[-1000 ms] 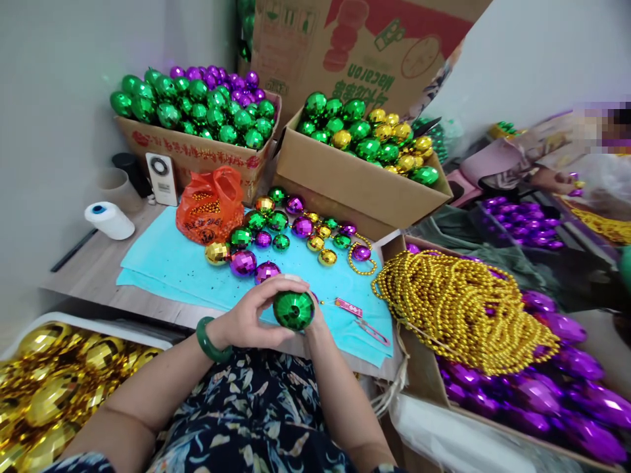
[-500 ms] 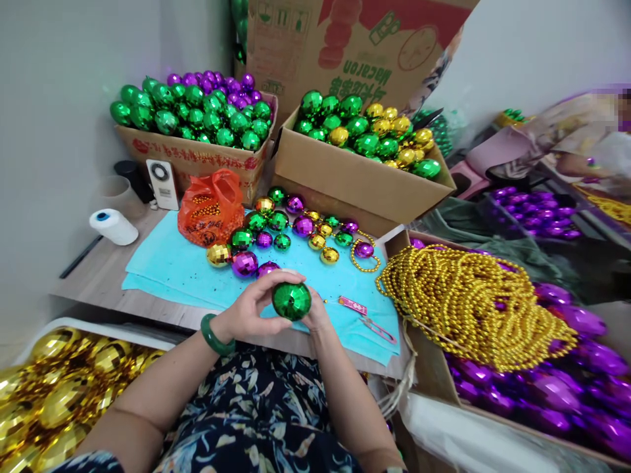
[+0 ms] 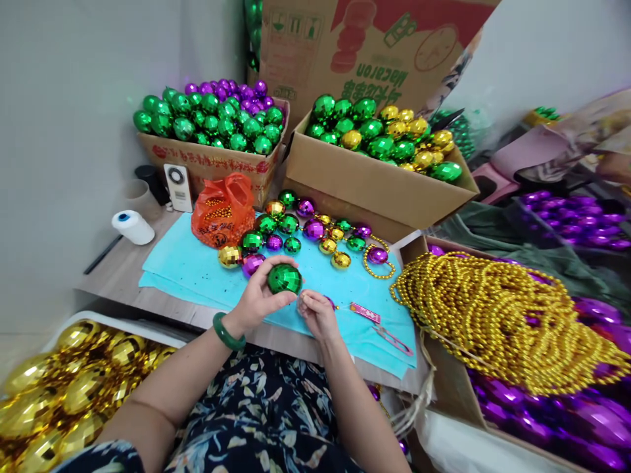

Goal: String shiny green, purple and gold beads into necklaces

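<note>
Fingers and thumb of my left hand (image 3: 259, 299) wrap a shiny green faceted ball (image 3: 284, 280) above the front of the turquoise cloth (image 3: 187, 263). Just right of the ball, my right hand (image 3: 318, 314) is pinched; whatever sits between its fingertips is too small to make out. A purple ball lies partly hidden behind the right hand. Farther back on the cloth runs a string of green, purple and gold balls (image 3: 313, 230), with a loop of gold beads (image 3: 393, 268) at its right end. Right of my hands lie a pink labelled strip (image 3: 365, 312) and pink thread snips (image 3: 394, 341).
Cardboard boxes (image 3: 374, 197) of green, gold and purple balls line the back. An orange bag (image 3: 221, 217) and a white thread spool (image 3: 132, 227) stand left. Gold bead strands (image 3: 493, 322) cover a box at right. Large gold balls (image 3: 83, 387) fill a bin at lower left.
My right hand has come off the green ball to its right, fingertips pinched. The ball, in my left hand, has turned sideways. The view has shifted a little left.
</note>
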Available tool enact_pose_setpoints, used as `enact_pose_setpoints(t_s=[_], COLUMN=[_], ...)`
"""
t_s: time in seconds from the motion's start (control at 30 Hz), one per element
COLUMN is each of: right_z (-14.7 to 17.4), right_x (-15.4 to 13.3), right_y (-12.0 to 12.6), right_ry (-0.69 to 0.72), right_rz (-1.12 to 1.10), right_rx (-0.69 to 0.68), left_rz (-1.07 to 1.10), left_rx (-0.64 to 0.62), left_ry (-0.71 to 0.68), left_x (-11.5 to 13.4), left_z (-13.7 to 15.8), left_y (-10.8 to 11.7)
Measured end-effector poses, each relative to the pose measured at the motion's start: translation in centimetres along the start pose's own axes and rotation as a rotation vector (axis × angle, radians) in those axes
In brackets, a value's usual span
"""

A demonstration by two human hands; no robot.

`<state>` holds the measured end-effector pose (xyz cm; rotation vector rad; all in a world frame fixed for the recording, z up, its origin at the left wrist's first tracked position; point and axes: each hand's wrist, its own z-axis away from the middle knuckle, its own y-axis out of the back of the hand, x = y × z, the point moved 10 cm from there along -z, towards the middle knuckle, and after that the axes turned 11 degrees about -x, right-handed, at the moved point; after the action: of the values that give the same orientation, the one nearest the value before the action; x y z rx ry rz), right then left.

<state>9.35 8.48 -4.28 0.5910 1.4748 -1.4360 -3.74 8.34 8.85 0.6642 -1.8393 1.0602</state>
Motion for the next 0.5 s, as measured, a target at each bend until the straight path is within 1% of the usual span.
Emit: enact_pose_setpoints(t_s=[0.13, 0.23, 0.3, 0.33, 0.4, 0.5], right_z=[0.1, 0.3, 0.4, 0.5, 0.5, 0.4], right_x=[0.2, -0.1, -0.3, -0.4, -0.5, -0.2], right_y=[0.4, 0.8, 1.0, 1.0, 0.8, 0.3], right_ry=[-0.006, 0.002, 0.007, 0.006, -0.001, -0.018], right_rz=[-0.028, -0.033, -0.036, -0.039, -0.050, -0.073], right_rx=[0.016, 0.046, 0.055, 0.054, 0.041, 0.020], left_rz=[0.009, -0.129, -0.165, -0.132, 0.003, 0.153], left_rx=[-0.024, 0.011, 0.026, 0.024, 0.022, 0.045], left_ry=[-0.009, -0.038, -0.046, -0.041, -0.023, -0.008], left_x=[-0.3, 0.5, 0.9, 0.8, 0.3, -0.3], left_z=[-0.1, 0.1, 0.1, 0.1, -0.1, -0.2], left_y=[-0.3, 0.0, 0.1, 0.1, 0.1, 0.3])
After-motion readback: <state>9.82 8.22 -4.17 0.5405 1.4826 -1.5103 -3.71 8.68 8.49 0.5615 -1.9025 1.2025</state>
